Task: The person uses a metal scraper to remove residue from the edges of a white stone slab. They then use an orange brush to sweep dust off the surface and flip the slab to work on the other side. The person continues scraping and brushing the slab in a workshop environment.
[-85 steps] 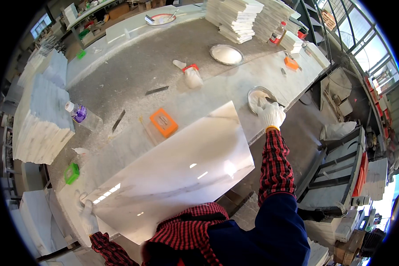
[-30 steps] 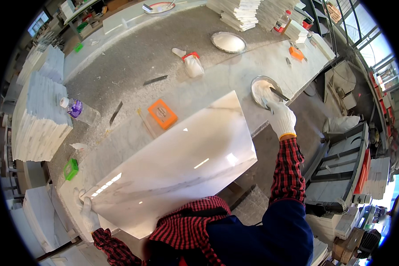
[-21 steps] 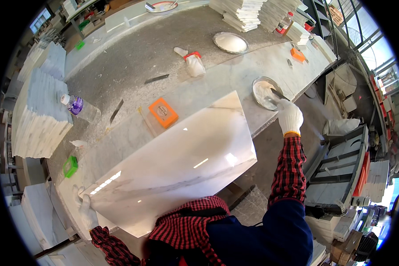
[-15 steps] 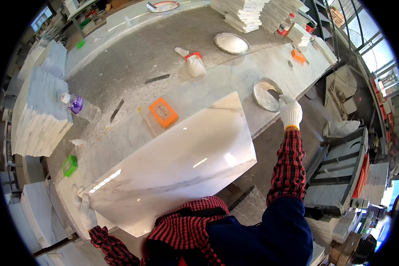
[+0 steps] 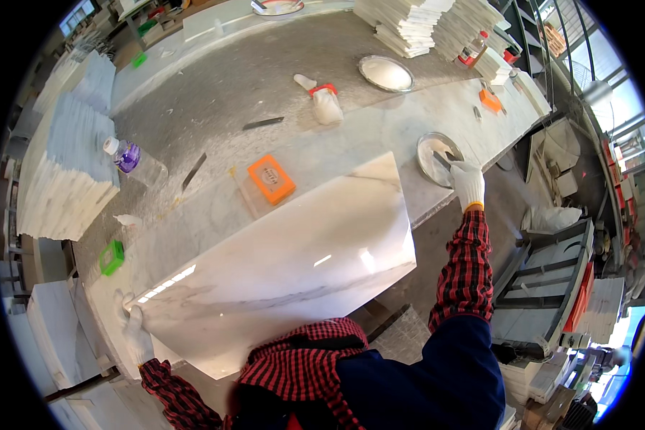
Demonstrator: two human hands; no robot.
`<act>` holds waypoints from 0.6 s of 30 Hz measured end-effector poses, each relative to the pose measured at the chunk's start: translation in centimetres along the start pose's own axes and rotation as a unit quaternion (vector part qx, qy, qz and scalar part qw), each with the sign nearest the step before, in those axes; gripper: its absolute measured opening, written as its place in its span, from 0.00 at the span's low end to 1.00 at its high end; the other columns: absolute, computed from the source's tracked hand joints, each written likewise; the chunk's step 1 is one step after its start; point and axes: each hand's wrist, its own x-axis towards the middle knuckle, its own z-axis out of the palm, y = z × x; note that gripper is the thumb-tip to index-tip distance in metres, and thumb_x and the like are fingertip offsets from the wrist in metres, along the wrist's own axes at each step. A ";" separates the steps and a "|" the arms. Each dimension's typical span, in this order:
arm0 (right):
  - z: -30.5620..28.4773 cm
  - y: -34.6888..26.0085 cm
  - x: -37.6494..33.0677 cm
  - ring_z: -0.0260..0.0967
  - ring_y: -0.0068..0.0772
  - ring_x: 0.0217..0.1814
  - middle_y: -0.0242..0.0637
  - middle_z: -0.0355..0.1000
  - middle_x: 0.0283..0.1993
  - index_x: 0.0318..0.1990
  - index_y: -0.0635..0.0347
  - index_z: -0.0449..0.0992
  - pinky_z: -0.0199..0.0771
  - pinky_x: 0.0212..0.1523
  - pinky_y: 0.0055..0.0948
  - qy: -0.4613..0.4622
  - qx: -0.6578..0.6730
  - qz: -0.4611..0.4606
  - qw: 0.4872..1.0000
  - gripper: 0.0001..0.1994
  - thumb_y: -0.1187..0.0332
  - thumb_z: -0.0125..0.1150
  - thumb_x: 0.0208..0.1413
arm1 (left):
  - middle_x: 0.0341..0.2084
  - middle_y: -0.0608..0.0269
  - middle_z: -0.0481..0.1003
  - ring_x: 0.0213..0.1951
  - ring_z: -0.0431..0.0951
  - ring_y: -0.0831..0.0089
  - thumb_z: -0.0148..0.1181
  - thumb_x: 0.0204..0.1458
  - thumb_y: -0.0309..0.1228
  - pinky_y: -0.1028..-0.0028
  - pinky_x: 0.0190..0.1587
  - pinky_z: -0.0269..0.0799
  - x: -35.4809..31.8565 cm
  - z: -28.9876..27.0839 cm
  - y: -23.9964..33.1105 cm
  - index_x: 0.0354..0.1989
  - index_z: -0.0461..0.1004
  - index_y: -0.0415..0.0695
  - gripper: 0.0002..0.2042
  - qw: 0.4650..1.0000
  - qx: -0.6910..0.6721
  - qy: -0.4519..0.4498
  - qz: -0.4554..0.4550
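Polished white marble with faint grey veining forms the large slab [image 5: 279,265], a flat rectangular sheet whose glossy face carries bright reflections. It is propped on the near edge of the long grey stone counter [image 5: 265,86], tilted toward the person, with its far corner close to the round metal dish. The left hand [image 5: 132,326], in a white knitted glove, is pressed against the slab's lower left edge, the fingers curled around it. The right hand [image 5: 468,183], also in a white glove, is reached out to a shallow round metal dish [image 5: 437,154] at the counter's right edge, where the grip is closed around a dark-handled tool [image 5: 441,159] that lies in the pale paste of the dish. Red and black checked sleeves cover both forearms.

Two round metal dishes are seen on the counter: the one at the right hand and a second [image 5: 385,72] farther back. One orange rectangular block [image 5: 271,179] rests just beyond the slab's upper edge. Two thin dark blades [image 5: 193,170] lie flat on the speckled surface, well apart from each other. One clear bottle with purple contents [image 5: 127,155] lies on its side near the left, and a green square item [image 5: 111,257] sits near the slab's left corner. A white bottle with a red collar [image 5: 324,100] lies at the middle. Stacks of white tiles [image 5: 64,172] are piled at the left and at the far right end [image 5: 423,25].
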 end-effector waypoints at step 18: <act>2.2 -22.7 -9.9 0.54 0.08 0.22 0.21 0.65 0.27 0.54 0.68 0.77 0.49 0.21 0.13 -0.315 0.279 -0.138 0.896 0.15 0.67 0.52 0.68 | 0.49 0.62 0.74 0.48 0.75 0.73 0.62 0.57 0.22 0.70 0.52 0.74 -0.6 0.0 4.3 0.64 0.66 0.39 0.25 0.998 -0.025 -0.047 -0.038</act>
